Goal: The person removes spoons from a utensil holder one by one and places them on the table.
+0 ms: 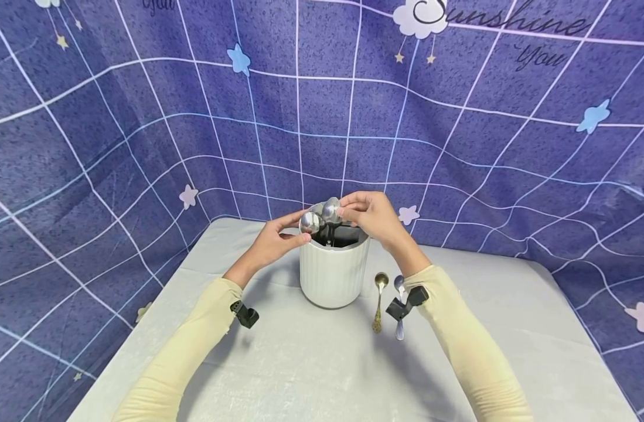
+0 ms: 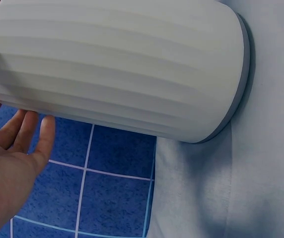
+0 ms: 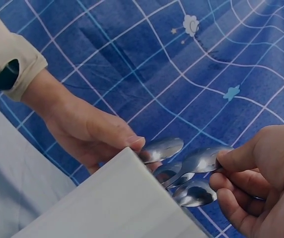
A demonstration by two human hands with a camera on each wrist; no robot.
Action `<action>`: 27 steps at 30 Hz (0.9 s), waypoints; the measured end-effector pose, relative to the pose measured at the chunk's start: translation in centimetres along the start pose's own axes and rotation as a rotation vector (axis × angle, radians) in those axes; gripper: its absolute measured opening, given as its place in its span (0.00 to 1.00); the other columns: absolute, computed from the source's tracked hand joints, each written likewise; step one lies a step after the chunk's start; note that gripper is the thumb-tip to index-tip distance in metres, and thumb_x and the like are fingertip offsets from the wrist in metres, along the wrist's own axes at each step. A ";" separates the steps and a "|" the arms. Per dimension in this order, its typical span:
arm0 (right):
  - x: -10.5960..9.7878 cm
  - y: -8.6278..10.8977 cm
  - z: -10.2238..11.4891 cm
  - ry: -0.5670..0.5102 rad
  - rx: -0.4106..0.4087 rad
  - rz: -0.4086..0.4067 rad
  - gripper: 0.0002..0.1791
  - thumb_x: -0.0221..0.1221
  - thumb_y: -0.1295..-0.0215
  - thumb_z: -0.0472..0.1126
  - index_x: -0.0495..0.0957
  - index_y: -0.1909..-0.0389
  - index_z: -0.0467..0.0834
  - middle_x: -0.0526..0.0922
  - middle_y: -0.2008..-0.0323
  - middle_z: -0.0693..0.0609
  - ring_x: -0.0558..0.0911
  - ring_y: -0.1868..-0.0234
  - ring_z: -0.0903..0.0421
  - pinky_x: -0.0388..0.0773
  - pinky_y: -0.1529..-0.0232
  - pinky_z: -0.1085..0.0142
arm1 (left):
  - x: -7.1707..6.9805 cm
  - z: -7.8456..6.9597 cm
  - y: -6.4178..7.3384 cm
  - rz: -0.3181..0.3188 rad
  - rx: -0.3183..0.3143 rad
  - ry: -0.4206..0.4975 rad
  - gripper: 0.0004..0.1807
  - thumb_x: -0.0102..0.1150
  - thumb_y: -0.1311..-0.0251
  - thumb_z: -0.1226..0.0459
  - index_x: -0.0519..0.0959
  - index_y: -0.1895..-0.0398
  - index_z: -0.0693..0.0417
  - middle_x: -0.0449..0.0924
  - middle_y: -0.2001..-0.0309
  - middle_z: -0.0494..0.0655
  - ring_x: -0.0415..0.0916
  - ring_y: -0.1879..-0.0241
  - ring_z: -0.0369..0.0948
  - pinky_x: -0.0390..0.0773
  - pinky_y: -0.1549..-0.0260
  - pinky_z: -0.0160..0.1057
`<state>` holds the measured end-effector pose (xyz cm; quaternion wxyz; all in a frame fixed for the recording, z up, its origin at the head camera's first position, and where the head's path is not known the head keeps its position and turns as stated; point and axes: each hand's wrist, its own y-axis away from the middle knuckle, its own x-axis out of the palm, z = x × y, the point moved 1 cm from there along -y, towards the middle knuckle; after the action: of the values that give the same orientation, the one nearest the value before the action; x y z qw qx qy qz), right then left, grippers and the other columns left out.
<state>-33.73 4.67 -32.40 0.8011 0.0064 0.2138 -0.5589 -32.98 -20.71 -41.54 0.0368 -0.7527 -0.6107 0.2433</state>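
A white ribbed utensil holder (image 1: 333,275) stands upright on the table, with several silver spoons in it, bowls up. My left hand (image 1: 273,243) grips its left side near the rim; in the left wrist view, the fingertips (image 2: 45,136) touch the ribbed wall. Beside the left thumb is one spoon bowl (image 1: 310,223). The right hand (image 1: 375,218) pinches another spoon (image 3: 206,159) by its bowl between thumb and fingers. That spoon's handle slants down into the holder, where its lower end is hidden. A further spoon bowl (image 3: 197,192) shows below the pinched one in the right wrist view.
Right of the holder, a bronze-coloured spoon (image 1: 378,299) and a silver spoon (image 1: 399,331) lie on the pale tablecloth (image 1: 300,369). The right wrist's camera partly covers the silver one. A blue-purple gridded curtain (image 1: 322,105) hangs behind and along the sides.
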 end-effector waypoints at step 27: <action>-1.4 -0.3 3.2 -0.011 -0.088 -0.042 0.09 0.65 0.33 0.33 0.84 0.55 0.32 0.89 0.65 0.42 0.86 0.62 0.47 0.85 0.59 0.55 | 0.0 -0.1 0.1 0.003 0.009 0.008 0.34 0.70 0.36 0.61 0.72 0.27 0.53 0.79 0.38 0.56 0.76 0.39 0.50 0.84 0.47 0.40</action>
<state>-33.31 4.95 -28.91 0.7898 -0.0364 0.2340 -0.5658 -32.85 -20.73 -41.49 0.0424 -0.7545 -0.6082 0.2429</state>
